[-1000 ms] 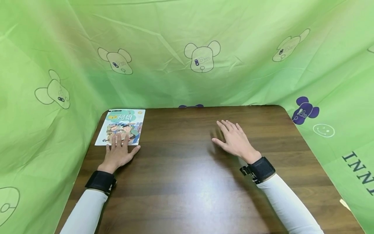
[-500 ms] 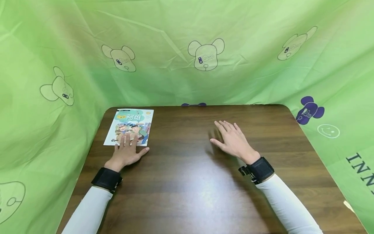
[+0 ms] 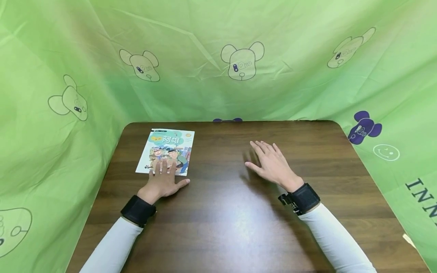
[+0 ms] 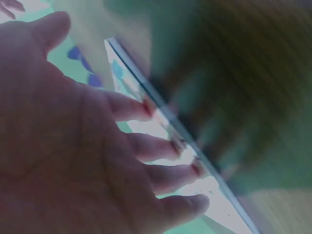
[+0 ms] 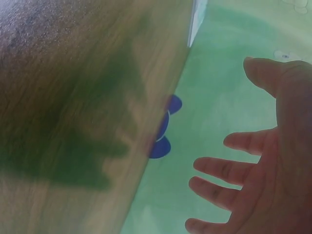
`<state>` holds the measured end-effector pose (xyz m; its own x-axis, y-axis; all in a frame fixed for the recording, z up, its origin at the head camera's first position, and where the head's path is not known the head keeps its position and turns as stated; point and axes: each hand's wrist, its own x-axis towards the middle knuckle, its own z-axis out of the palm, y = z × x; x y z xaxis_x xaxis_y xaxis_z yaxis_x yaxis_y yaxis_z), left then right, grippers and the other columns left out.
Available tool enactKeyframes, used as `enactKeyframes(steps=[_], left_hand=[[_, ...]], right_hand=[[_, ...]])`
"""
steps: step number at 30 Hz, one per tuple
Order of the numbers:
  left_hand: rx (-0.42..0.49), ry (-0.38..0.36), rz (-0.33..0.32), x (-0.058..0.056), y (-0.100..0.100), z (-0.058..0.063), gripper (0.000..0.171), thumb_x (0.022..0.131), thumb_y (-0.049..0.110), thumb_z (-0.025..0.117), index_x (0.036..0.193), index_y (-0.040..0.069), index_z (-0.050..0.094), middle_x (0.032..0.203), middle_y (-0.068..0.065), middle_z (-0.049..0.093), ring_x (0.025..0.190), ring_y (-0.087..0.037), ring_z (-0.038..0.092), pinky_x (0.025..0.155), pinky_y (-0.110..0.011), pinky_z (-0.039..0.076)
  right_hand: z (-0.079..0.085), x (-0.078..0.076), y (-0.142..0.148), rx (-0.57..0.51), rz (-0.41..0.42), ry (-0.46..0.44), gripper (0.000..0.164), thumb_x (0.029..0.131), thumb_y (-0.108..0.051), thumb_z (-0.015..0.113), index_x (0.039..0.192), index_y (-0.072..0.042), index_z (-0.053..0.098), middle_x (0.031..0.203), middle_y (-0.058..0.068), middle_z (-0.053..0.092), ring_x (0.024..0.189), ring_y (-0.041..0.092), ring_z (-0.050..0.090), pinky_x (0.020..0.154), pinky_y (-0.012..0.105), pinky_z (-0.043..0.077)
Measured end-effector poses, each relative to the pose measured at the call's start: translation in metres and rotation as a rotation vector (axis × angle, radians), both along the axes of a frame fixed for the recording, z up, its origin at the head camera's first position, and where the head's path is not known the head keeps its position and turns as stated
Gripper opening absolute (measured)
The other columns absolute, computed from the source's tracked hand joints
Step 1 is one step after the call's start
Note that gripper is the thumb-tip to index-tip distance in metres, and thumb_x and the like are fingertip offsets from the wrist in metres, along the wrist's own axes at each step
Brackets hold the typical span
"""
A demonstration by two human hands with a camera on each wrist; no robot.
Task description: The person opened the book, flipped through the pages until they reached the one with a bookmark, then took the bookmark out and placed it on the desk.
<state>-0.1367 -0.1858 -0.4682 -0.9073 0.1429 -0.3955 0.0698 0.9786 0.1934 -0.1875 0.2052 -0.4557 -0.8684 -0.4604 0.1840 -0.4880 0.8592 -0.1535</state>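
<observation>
A thin picture book (image 3: 164, 153) with an illustrated cover lies flat at the far left of the table. My left hand (image 3: 162, 185) rests with spread, straight fingers on the book's near edge, thumb off to its right side. In the left wrist view the fingertips touch the cover just past the book's edge (image 4: 175, 126). My right hand (image 3: 273, 165) is held over the table to the right, fingers extended and holding nothing. The right wrist view shows this hand's palm (image 5: 263, 190) and its fingers apart, above the table surface.
The brown wooden table (image 3: 218, 212) has rounded far corners. A green cloth (image 3: 191, 94) printed with bear heads hangs behind it and along both sides. A small pale piece (image 3: 409, 240) sits at the table's right edge.
The book has slid to the right and slightly nearer under my left hand, away from the table's left edge. My right hand has stayed in about the same place.
</observation>
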Motion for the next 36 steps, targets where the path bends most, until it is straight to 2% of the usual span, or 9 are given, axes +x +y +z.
enactKeyframes(steps=[5,11,19,24,29,33,36], left_hand=[[-0.043,-0.010,-0.042,0.007,0.024,0.005,0.098,0.090,0.074,0.034,0.158,0.006,0.018,0.159,-0.034,0.009,0.145,-0.051,0.002,0.109,-0.072,0.008],[-0.058,-0.025,-0.082,0.019,0.052,0.005,0.096,0.089,0.074,0.036,0.159,0.011,0.019,0.160,-0.032,0.009,0.146,-0.050,0.004,0.109,-0.072,0.007],[-0.001,0.014,-0.158,0.031,0.078,0.001,0.090,0.089,0.073,0.038,0.160,0.019,0.021,0.162,-0.027,0.010,0.147,-0.046,0.007,0.107,-0.073,0.010],[0.039,0.041,-0.223,0.036,0.084,-0.001,0.085,0.091,0.070,0.040,0.159,0.023,0.023,0.162,-0.026,0.011,0.147,-0.045,0.009,0.108,-0.072,0.014],[0.099,0.089,-0.306,0.038,0.081,0.000,0.079,0.093,0.065,0.041,0.158,0.023,0.026,0.163,-0.021,0.015,0.148,-0.042,0.012,0.110,-0.068,0.018],[0.148,0.147,-0.329,0.033,0.075,0.001,0.079,0.093,0.060,0.048,0.157,0.017,0.030,0.164,-0.020,0.014,0.149,-0.041,0.010,0.112,-0.064,0.018],[0.145,0.166,-0.310,0.026,0.071,0.001,0.083,0.092,0.059,0.052,0.157,0.014,0.028,0.164,-0.021,0.009,0.149,-0.041,0.006,0.113,-0.062,0.016]], right_hand=[[-0.002,0.001,-0.001,0.005,0.007,-0.017,0.086,0.091,-0.067,0.043,0.154,-0.009,0.035,0.150,0.021,0.043,0.138,0.040,0.037,0.111,0.063,0.021],[-0.006,0.003,-0.003,0.005,0.017,-0.006,0.085,0.091,-0.067,0.044,0.152,-0.008,0.038,0.149,0.022,0.045,0.137,0.041,0.039,0.110,0.063,0.024],[-0.011,0.005,-0.008,0.026,0.045,-0.032,0.084,0.091,-0.065,0.045,0.152,-0.008,0.037,0.151,0.022,0.042,0.140,0.039,0.035,0.113,0.061,0.021],[-0.011,0.006,-0.017,0.046,0.097,-0.041,0.083,0.092,-0.065,0.045,0.151,-0.007,0.039,0.151,0.023,0.042,0.140,0.040,0.035,0.113,0.060,0.021],[-0.010,0.004,-0.030,0.067,0.193,-0.040,0.082,0.092,-0.063,0.047,0.150,-0.005,0.042,0.152,0.022,0.040,0.141,0.039,0.034,0.114,0.058,0.020],[-0.011,0.002,-0.042,0.078,0.291,-0.063,0.081,0.091,-0.059,0.053,0.149,-0.004,0.043,0.155,0.022,0.037,0.142,0.038,0.032,0.114,0.057,0.022],[-0.012,0.000,-0.052,0.077,0.361,-0.104,0.081,0.090,-0.056,0.056,0.148,-0.002,0.043,0.156,0.022,0.035,0.144,0.037,0.029,0.114,0.056,0.024]])
